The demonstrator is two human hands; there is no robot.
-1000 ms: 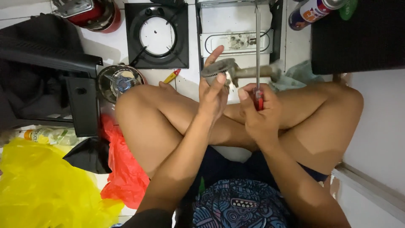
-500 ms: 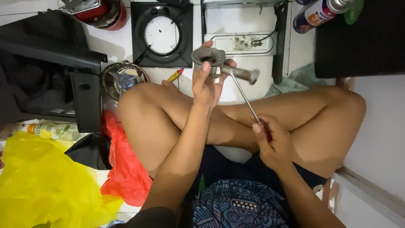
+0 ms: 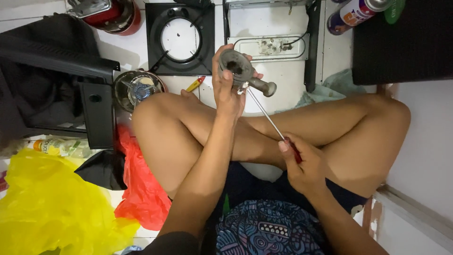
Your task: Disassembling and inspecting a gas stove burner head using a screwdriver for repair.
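Seated on the tiled floor [image 3: 288, 85], working a screwdriver into a gas-stove burner.

A yellow plastic bag [image 3: 47, 208] lies at the left beside a red one [image 3: 141, 189]; the black stove top [image 3: 179, 38] sits ahead, a spray can [image 3: 351, 14] with a coloured label upper right. The left hand [image 3: 226, 89] has its fingers wrapped tight round the grey burner [image 3: 238, 66], held above the knees; the right hand [image 3: 304, 165] is closed on the red-handled screwdriver [image 3: 269, 120], whose tip meets the burner, likely loosening a fastening, which calls for steady turning.

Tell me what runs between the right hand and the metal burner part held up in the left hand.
In the head view, the long thin screwdriver shaft spans it, from the right hand up to the burner part in the left hand.
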